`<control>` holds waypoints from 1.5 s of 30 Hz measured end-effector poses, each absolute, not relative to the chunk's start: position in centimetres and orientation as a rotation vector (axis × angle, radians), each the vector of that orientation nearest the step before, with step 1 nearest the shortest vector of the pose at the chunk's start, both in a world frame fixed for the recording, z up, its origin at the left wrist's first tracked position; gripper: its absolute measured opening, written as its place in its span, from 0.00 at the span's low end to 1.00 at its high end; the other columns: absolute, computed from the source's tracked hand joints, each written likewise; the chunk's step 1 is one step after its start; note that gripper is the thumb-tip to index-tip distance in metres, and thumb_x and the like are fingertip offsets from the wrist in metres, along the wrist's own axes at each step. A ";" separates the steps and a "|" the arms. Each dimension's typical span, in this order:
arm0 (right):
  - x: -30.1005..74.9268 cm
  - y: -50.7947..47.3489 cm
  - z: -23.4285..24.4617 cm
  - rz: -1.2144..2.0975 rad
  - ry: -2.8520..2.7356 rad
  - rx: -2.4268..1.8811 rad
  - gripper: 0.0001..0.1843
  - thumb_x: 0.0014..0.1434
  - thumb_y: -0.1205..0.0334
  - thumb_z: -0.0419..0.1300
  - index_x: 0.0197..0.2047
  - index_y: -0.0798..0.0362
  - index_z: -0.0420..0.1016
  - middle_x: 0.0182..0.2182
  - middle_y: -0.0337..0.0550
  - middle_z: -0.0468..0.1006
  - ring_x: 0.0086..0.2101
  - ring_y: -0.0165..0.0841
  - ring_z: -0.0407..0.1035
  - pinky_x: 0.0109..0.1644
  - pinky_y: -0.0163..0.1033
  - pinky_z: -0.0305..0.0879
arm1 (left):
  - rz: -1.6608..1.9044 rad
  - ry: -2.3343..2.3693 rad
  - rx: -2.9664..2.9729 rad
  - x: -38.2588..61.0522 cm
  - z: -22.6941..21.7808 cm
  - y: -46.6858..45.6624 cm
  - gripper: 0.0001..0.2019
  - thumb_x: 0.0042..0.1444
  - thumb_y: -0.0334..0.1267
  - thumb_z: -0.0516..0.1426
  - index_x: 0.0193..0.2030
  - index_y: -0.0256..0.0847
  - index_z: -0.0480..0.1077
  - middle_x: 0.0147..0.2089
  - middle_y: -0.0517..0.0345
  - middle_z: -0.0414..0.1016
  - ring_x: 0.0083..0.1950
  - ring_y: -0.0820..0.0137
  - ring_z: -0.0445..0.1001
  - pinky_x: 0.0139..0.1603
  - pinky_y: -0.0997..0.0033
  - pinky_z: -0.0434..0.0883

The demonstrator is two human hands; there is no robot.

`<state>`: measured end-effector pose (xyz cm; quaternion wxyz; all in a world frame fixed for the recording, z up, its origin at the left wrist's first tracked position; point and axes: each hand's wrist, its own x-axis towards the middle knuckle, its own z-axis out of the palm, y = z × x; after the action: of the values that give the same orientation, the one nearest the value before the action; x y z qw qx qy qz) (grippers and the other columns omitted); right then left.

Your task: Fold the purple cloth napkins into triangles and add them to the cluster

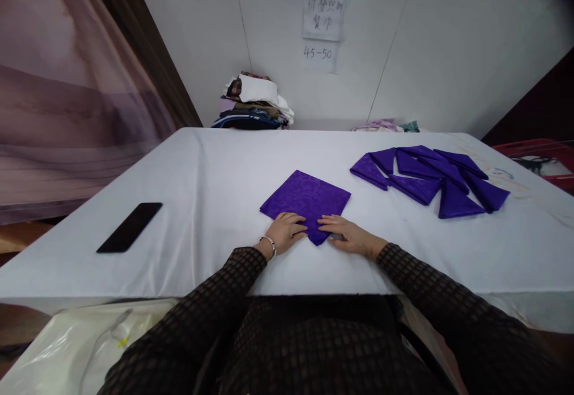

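Note:
A purple napkin [307, 195], folded to a square, lies turned cornerwise on the white tablecloth in front of me, one corner pointing toward my body. My left hand [287, 232] rests on its near left edge, fingers stretched out and lying flat on the fabric. On the near right edge lies my right hand [347, 233], also with its fingers extended and flat; the thumb is lower, by the cloth's edge. Neither hand grips the napkin. To the right, several purple napkins folded into triangles [415, 189] lie overlapping in a loose group.
A black phone [130, 227] lies at the left on the white tablecloth [224, 204]. Behind the table's far edge stands a stack of folded clothes [255, 102], with more fabric [383, 125] farther right. A red crate [538, 159] stands beyond the right edge. Handwritten paper signs [321, 24] hang on the wall.

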<state>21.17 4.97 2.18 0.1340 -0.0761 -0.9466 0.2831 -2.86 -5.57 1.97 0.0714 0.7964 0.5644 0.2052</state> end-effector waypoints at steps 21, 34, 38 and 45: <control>16.7 7.6 2.7 1.566 -2.008 -0.959 0.19 0.50 0.63 0.62 0.47 0.54 0.73 0.30 0.39 0.76 0.28 0.29 0.69 0.34 0.35 0.66 | 0.876 1.809 1.573 -3.3 4.0 -5.7 0.33 0.48 0.51 0.60 0.60 0.44 0.61 0.52 0.52 0.74 0.54 0.60 0.71 0.53 0.63 0.68; 10.9 14.0 3.2 1.012 -2.307 -1.203 0.19 0.52 0.68 0.61 0.49 0.55 0.74 0.32 0.41 0.78 0.32 0.32 0.71 0.39 0.35 0.65 | 0.879 2.257 1.487 -5.4 2.6 -2.5 0.26 0.55 0.47 0.55 0.60 0.45 0.61 0.47 0.52 0.77 0.47 0.64 0.75 0.48 0.65 0.70; 10.2 14.6 2.9 0.881 -2.369 -1.230 0.19 0.53 0.68 0.60 0.50 0.55 0.73 0.38 0.45 0.79 0.38 0.34 0.72 0.44 0.36 0.64 | 0.919 2.303 1.465 -6.0 2.4 -2.7 0.26 0.55 0.48 0.55 0.60 0.45 0.61 0.46 0.53 0.77 0.45 0.64 0.75 0.47 0.66 0.70; 9.6 14.8 2.9 0.730 -2.426 -1.278 0.21 0.57 0.65 0.58 0.54 0.53 0.70 0.47 0.46 0.76 0.46 0.36 0.70 0.50 0.37 0.62 | 1.037 2.309 1.437 -7.6 1.9 -3.0 0.24 0.53 0.46 0.56 0.57 0.45 0.65 0.35 0.60 0.77 0.36 0.68 0.75 0.42 0.67 0.70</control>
<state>9.59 14.85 2.94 0.1513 -0.4451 -0.8451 0.2544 -7.57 -3.03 1.92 0.1151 0.4903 0.7881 0.3538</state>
